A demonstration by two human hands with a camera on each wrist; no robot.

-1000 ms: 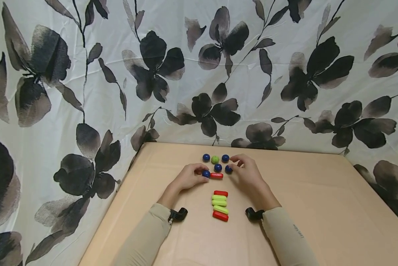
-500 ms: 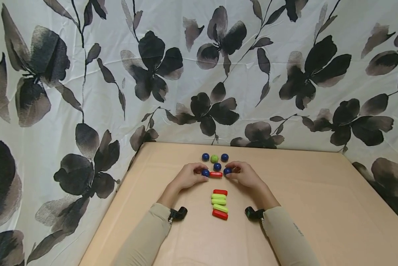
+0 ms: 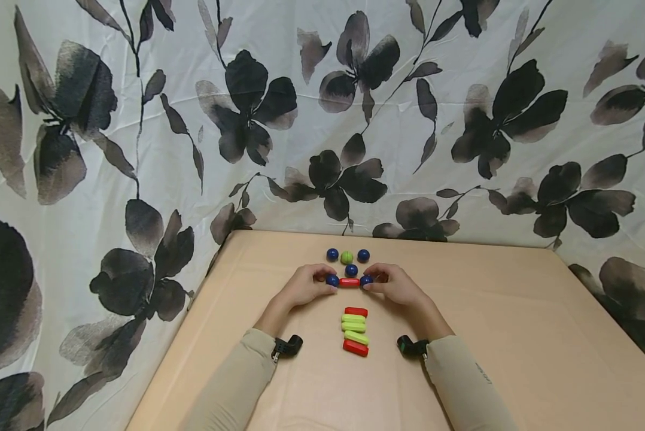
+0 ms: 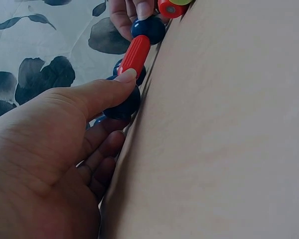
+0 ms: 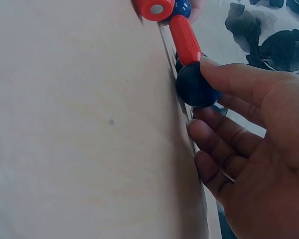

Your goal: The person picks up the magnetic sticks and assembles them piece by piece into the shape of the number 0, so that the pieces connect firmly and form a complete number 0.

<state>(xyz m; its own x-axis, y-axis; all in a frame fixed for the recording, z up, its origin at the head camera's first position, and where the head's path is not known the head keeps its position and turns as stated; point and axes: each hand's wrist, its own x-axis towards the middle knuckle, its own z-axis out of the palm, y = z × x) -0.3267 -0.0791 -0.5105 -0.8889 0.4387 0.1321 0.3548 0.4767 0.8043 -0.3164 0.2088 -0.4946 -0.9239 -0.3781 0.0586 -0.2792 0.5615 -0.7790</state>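
In the head view a short red rod (image 3: 349,282) lies crosswise between two blue balls, one at each end. My left hand (image 3: 303,286) pinches the left blue ball (image 4: 123,103) between thumb and fingers, its thumb tip at the rod's end. The right blue ball (image 5: 197,85) is pinched by my right hand (image 3: 396,286), thumb on its upper side. Both wrist views show the balls right up against the rod's ends. Just behind the rod sits another blue ball (image 3: 351,270).
Farther back, a green ball (image 3: 346,257) sits between a blue ball (image 3: 332,255) and a second blue ball (image 3: 363,256). Nearer me, a column of light green rods (image 3: 353,327) lies between a red rod (image 3: 356,311) and another red rod (image 3: 356,348). A flowered cloth (image 3: 279,179) hangs behind the table (image 3: 516,335).
My right hand has brought its blue ball forward and leftward to the red rod's right end; earlier the ball stood apart from the rod. My left hand has stayed on its ball.
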